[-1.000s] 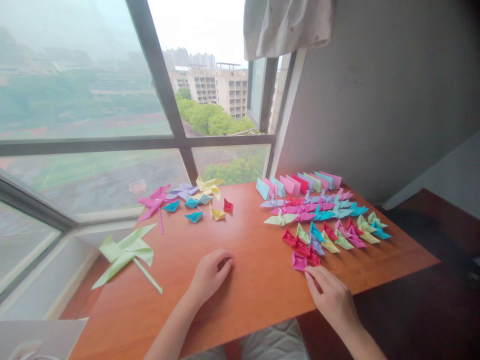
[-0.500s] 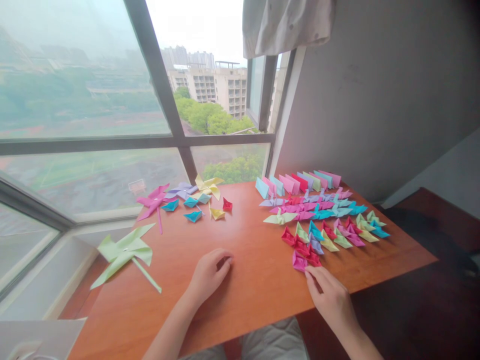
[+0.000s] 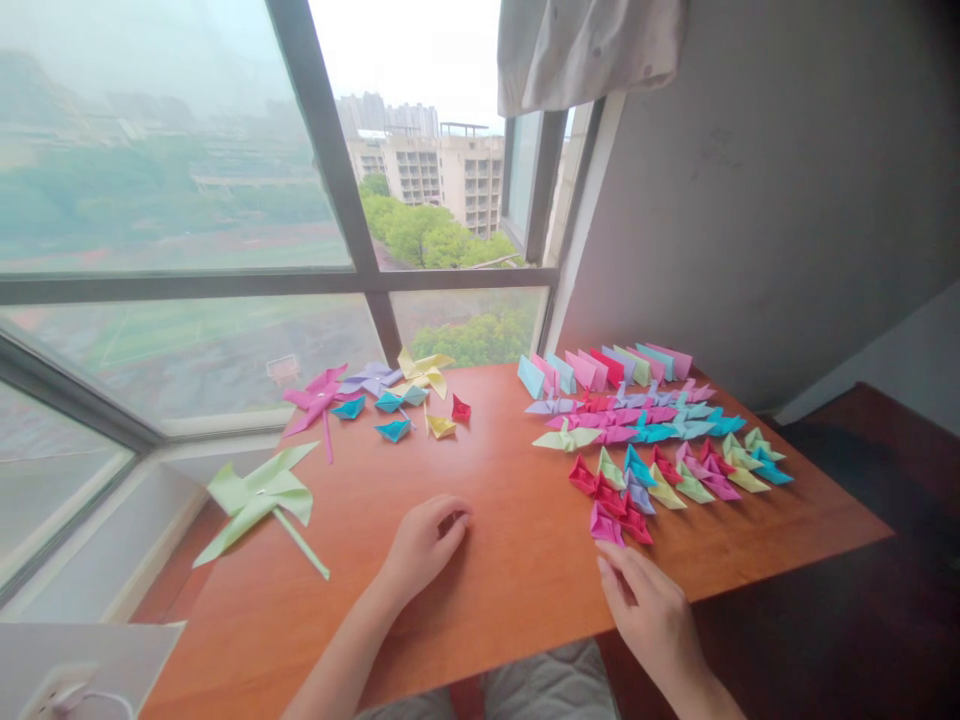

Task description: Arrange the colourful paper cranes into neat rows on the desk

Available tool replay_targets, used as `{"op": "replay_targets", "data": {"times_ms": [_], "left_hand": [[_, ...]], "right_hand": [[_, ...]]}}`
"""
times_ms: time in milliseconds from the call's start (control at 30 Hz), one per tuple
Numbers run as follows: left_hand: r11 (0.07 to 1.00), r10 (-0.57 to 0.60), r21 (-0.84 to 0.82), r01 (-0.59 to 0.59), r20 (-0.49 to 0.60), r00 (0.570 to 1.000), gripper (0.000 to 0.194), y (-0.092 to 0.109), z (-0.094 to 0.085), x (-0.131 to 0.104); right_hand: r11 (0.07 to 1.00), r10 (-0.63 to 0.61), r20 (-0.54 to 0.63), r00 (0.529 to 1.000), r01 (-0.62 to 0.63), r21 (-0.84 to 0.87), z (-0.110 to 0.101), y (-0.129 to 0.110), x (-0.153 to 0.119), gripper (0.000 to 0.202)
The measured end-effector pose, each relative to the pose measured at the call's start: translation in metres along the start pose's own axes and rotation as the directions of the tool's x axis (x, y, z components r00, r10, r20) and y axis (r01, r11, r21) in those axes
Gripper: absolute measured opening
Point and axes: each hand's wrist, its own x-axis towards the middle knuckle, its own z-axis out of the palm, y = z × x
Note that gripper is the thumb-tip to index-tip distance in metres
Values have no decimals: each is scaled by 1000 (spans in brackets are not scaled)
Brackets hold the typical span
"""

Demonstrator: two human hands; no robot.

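My right hand (image 3: 651, 603) is just in front of a magenta paper boat (image 3: 604, 524), thumb and forefinger slightly apart and nothing between them. That boat sits at the near end of a group of folded paper boats, beside a red boat (image 3: 636, 522). My left hand (image 3: 429, 540) rests on the wooden table (image 3: 517, 590) with its fingers curled in and no object showing in them. Further back on the left lie several more small boats, among them a yellow one (image 3: 441, 428) and a red one (image 3: 460, 408).
Paper pinwheels in green (image 3: 262, 492), magenta (image 3: 319, 396), purple and yellow (image 3: 423, 372) lie at the left. Behind the boats on the right are rows of paper cranes (image 3: 568, 438) and standing folded papers (image 3: 586, 370). A window and a grey wall (image 3: 750, 180) border the table.
My right hand has let go of the magenta boat and drawn back slightly towards me. My left hand stays in place. The view has shifted a little.
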Motion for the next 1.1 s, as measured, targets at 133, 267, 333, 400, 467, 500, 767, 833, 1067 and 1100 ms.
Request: {"op": "replay_targets", "data": {"times_ms": [133,267,333,400,467,500,767,833,1067,1100], "left_hand": [[998,-58,4,59,-72,996,21,-8,-10,9],[980,-156,81,182,-253,955,25,-31,-39,30],[955,-204,123,268,-382,902,27,-44,-57,41],[930,-235,143,338,-476,848,28,-55,-72,51],[914,-250,150,376,-522,816,27,-64,-82,58],[910,-254,152,385,-529,810,27,-68,-85,61],[928,-270,105,359,-476,837,20,-72,-86,60],[945,-247,83,315,-449,859,21,-65,-85,58],[994,-105,-35,100,-177,979,19,-17,-47,39],[996,-80,-55,73,-126,989,18,-9,-39,34]], "right_hand": [[992,-56,92,994,45,121,19,-22,7,21],[983,-74,168,983,43,177,37,-40,22,23],[981,-72,195,978,34,193,43,-45,31,23],[981,-62,229,971,17,195,47,-48,37,22],[982,-54,252,966,6,188,49,-49,40,23],[983,-52,257,965,3,186,49,-49,40,23],[981,-45,275,960,-10,196,48,-48,37,22],[975,-29,287,957,-36,217,48,-48,37,22],[938,40,289,956,-136,319,49,-48,40,20],[933,40,292,956,-140,332,48,-50,42,22]]}}
